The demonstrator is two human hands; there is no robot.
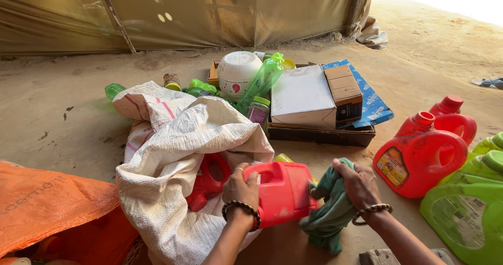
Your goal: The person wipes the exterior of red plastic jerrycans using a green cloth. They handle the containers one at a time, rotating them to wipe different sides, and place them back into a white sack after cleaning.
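— What have you got in your hands?

— My left hand (240,187) grips a red jug (283,191) by its handle end. My right hand (359,184) is closed on a green cloth (330,212), pressed to the jug's far side.

— Around them?

— A white sack (173,155) just left of my left hand, another red jug (419,157) right of my right hand, a cardboard box (319,134) beyond both.

Red plastic jug (283,191) lying on side above sandy ground; crumpled green cloth (330,212) against its base
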